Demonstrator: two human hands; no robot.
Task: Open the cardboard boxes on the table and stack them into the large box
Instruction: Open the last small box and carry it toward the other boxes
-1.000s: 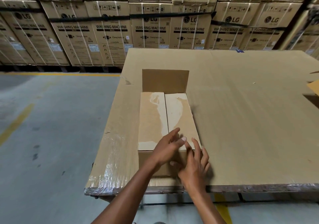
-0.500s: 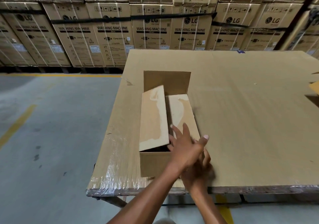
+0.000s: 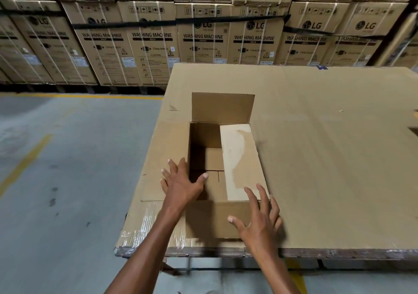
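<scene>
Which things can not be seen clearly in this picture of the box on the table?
- Head view: the cardboard box floor under the still-closed right flap is hidden by that flap.
- The left hand covers the near left inner corner.
- The right hand covers the box's near right corner.
- An object at the right edge is cut off.
- Small labels on the stacked cartons are too blurred to read.

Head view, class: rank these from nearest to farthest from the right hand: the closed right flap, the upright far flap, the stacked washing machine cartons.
From the right hand:
1. Closed right flap, under its fingertips, at the box's right.
2. Upright far flap, at the box's far end.
3. Washing machine cartons, stacked beyond the table.
</scene>
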